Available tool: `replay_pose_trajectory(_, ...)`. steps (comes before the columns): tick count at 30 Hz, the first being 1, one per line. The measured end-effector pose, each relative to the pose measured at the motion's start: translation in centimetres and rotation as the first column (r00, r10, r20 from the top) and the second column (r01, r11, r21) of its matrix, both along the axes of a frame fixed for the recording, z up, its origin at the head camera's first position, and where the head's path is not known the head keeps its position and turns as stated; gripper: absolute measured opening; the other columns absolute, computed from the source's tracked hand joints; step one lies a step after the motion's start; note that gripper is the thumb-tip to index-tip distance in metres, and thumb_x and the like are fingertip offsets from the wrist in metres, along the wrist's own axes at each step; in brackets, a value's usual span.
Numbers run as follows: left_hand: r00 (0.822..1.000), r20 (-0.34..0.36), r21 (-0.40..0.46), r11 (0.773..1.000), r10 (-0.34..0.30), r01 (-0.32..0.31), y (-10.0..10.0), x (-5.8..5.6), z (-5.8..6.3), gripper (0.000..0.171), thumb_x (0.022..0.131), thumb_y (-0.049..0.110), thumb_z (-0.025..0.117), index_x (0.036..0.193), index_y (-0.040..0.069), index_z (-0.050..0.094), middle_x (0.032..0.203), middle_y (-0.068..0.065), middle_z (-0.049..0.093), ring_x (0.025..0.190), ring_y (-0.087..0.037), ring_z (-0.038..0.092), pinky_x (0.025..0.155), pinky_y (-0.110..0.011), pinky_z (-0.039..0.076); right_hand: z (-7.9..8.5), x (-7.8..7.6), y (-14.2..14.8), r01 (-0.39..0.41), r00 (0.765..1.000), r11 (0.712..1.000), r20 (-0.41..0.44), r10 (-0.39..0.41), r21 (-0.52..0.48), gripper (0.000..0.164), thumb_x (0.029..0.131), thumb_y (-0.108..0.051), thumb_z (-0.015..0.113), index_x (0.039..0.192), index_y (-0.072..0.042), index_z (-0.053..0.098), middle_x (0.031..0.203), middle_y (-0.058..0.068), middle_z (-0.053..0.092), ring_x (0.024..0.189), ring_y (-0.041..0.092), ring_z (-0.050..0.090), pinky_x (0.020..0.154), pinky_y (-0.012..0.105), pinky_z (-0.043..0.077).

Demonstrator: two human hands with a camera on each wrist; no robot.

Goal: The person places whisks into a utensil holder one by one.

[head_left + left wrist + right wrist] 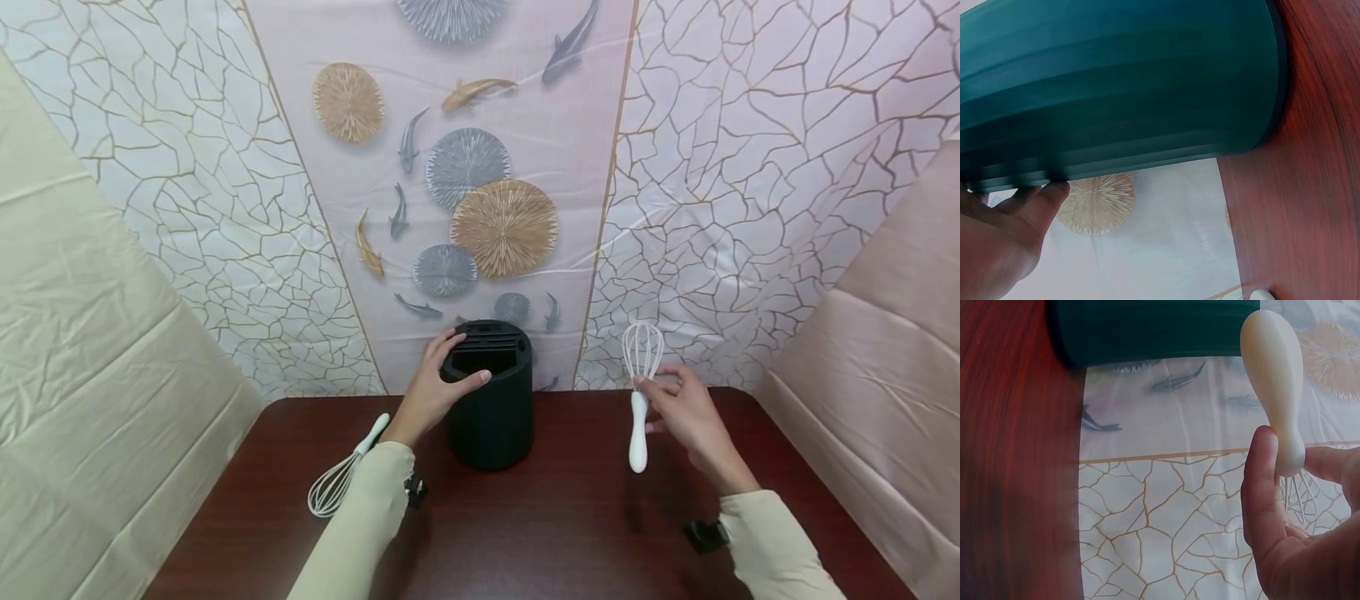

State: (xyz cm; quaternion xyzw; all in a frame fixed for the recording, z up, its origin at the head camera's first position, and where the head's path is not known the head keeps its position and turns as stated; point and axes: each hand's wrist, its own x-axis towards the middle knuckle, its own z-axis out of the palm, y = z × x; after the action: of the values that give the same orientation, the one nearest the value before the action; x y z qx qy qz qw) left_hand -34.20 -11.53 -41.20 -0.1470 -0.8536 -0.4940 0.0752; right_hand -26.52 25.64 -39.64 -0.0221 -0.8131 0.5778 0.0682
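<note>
Right hand (pixel 684 410) pinching whisk (pixel 638 437), left hand (pixel 432 388) touching container (pixel 491 427)

We look into a cloth-walled booth — by all appearances a tabletop set for recording, though we cannot tell what kind of building surrounds it. A wrinkled white backdrop (pixel 675 208) printed with gold crackle lines, fish and round medallions hangs behind a dark red wood-grain table (pixel 540 533); a creased cream cloth (pixel 90 375) and a creased pinkish-beige cloth (pixel 885 358) wall in the sides. Two white wire whisks (pixel 638 433) (pixel 369 439) and a dark green cylindrical container (pixel 491 425) with a slotted top lend us a kitchen note.
</note>
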Motion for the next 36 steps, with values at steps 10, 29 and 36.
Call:
replay_pose_trajectory(10, 1.0, -0.008, 0.001, 1.0, 0.005, -0.005, 0.1, -0.1, -0.1, 0.089, 0.086, 0.064, 0.08, 0.161, 0.03, 0.045, 0.171, 0.009, 0.025, 0.157, -0.029, 0.027, 0.121, -0.066, 0.028, 0.6, -0.4, -1.1, 0.015, 0.998, 0.999, -0.067, -0.019, -0.049, 0.06, 0.109, -0.025, 0.061, 0.148, 0.008, 0.031, 0.098, 0.003, 0.071, 0.073, 0.009, 0.066, 0.067, 0.039, 0.064)
replay_pose_trajectory(29, 1.0, 0.001, 0.002, 1.0, 0.01, -0.01, 0.1, 0.0, -0.1, 0.088, 0.086, 0.064, 0.08, 0.16, 0.033, 0.044, 0.171, 0.012, 0.024, 0.157, -0.026, 0.026, 0.122, -0.064, 0.028, 1.6, -0.8, -3.3, 0.025, 0.991, 0.998, -0.128, -0.033, -0.065, 0.062, 0.11, -0.023, 0.057, 0.155, 0.008, 0.026, 0.121, 0.03, 0.065, 0.071, 0.008, 0.069, 0.065, 0.033, 0.063)
replay_pose_trajectory(36, 1.0, 0.001, 0.0, 1.0, 0.017, -0.017, 0.0, -0.1, -0.3, 0.086, 0.087, 0.064, 0.079, 0.16, 0.034, 0.045, 0.171, 0.012, 0.024, 0.156, -0.026, 0.027, 0.122, -0.064, 0.028, 1.8, -1.2, -3.9, 0.026, 0.991, 0.997, -0.127, -0.035, -0.075, 0.064, 0.11, -0.02, 0.058, 0.158, 0.009, 0.027, 0.131, 0.034, 0.06, 0.075, 0.007, 0.068, 0.07, 0.034, 0.064)
